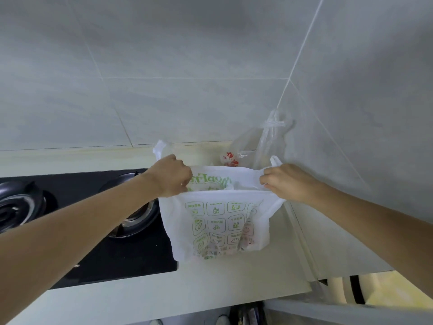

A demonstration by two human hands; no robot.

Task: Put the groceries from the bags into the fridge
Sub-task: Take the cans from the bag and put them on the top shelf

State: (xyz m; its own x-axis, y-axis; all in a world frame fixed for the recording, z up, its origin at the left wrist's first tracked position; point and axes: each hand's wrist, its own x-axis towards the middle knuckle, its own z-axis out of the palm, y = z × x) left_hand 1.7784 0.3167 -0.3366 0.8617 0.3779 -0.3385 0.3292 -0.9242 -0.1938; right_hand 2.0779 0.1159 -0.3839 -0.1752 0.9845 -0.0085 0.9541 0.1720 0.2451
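Observation:
A white plastic bag (218,226) with green printed squares stands on the pale counter (210,287), its mouth pulled wide. My left hand (172,175) grips the bag's left rim and handle. My right hand (287,181) grips the right rim and handle. Pinkish items show faintly through the bag's lower right side. Behind it, in the corner, a clear plastic bag (264,141) with knotted handles holds something white with red print (229,158). The fridge is out of view.
A black gas hob (112,245) with two burners lies to the left of the bag. Grey tiled walls meet in the corner behind. The counter's front edge runs below, with the floor and shoes under it. A yellow surface shows at the lower right.

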